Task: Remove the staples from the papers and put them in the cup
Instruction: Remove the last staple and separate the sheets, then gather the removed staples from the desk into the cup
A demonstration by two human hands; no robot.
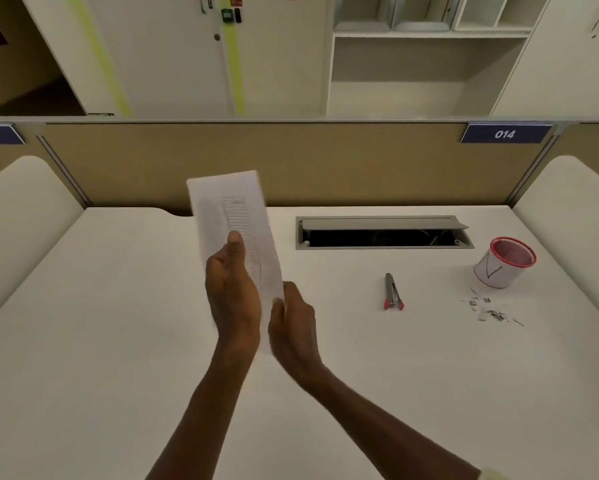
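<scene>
Holding the papers [234, 216] with both hands, above the desk [100, 323] and left of the cable hatch [384, 233]. Left hand [232, 292] wrapped around the left side of the sheets, thumb pressed flat on the printed face, fingers hidden behind. Right hand [292, 323] pinching the lower right edge of the same sheets, thumb on the front side. Papers raised and tilted, narrow side facing the camera, a little blurred; printed lines visible, text not readable, and no staple possible to see on them.

Right of the hands and in front of the cable hatch, lying flat on the desk: a metal staple remover [392, 293] with red tips, untouched, well apart from both hands. Cable hatch itself set in the desk surface, lid lifted, dark inside.

Further right, beyond the right end of the cable hatch: the cup [504, 263], white with a red rim and a dark mark on its side, standing upright. Just in front of the cup, loose staples [488, 310] scattered on the desk, outside the cup. Behind the cable hatch, a beige partition [291, 164] carrying a blue label [505, 134] reading 014.
</scene>
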